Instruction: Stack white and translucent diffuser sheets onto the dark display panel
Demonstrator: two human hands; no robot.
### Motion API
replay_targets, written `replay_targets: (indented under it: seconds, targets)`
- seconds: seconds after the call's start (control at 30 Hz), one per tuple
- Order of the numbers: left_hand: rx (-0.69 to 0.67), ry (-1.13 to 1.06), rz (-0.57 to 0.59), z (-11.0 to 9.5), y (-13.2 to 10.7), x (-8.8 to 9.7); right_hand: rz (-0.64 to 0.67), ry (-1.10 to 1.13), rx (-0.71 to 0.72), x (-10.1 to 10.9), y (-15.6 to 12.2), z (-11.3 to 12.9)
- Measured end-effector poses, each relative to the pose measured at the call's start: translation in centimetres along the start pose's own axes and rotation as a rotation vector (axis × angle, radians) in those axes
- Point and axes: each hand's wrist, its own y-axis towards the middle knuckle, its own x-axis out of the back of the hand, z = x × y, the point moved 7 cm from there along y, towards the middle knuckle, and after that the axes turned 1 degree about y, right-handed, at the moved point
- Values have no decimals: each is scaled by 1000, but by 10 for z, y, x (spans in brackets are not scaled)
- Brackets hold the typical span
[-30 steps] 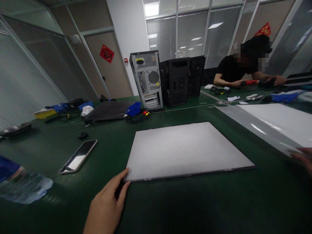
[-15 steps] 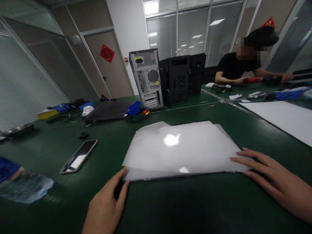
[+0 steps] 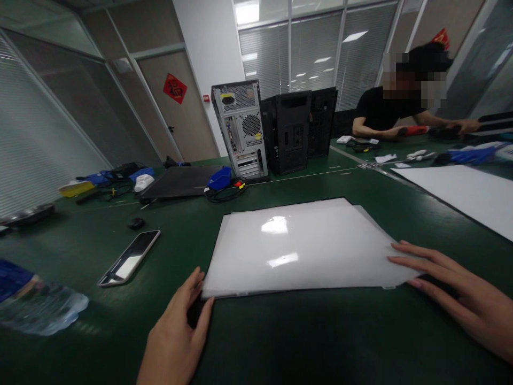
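Observation:
A thin, glossy white sheet (image 3: pixel 304 251) lies over a flat panel on the green table (image 3: pixel 304 331) in front of me. The panel's dark rim shows along the far and left edges. At the near left corner, my left hand (image 3: pixel 176 326) holds the stack with its thumb at the front edge and its fingers at the left side. My right hand (image 3: pixel 452 289) pinches the sheet's right corner, which juts past the panel. Its fingers lie on top, and its thumb is at the near edge.
A phone (image 3: pixel 130 258), a small black round object (image 3: pixel 137 223) and a water bottle (image 3: pixel 44 305) are on the left. Computer cases (image 3: pixel 242 128) stand behind. Another white panel (image 3: pixel 460 192) lies at right. Across the table, a person (image 3: pixel 393 112) holds a red and black tool.
The white sheet has flattened and shifted right over the panel, uncovering the dark left rim. My right hand has moved slightly right; my left hand stays at the corner.

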Motion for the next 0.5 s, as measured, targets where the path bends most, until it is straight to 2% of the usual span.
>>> replay_targets:
  seconds: [0.17, 0.3, 0.5]
  targets:
    - [-82, 63, -56, -1, 0, 2, -6, -21, -28, -4, 0, -9]
    - [-134, 77, -6, 1, 0, -6, -34, -52, -53, -2, 4, -7]
    - [-127, 87, 15, -2, 1, -7, -29, -77, -67, -1, 4, 0]
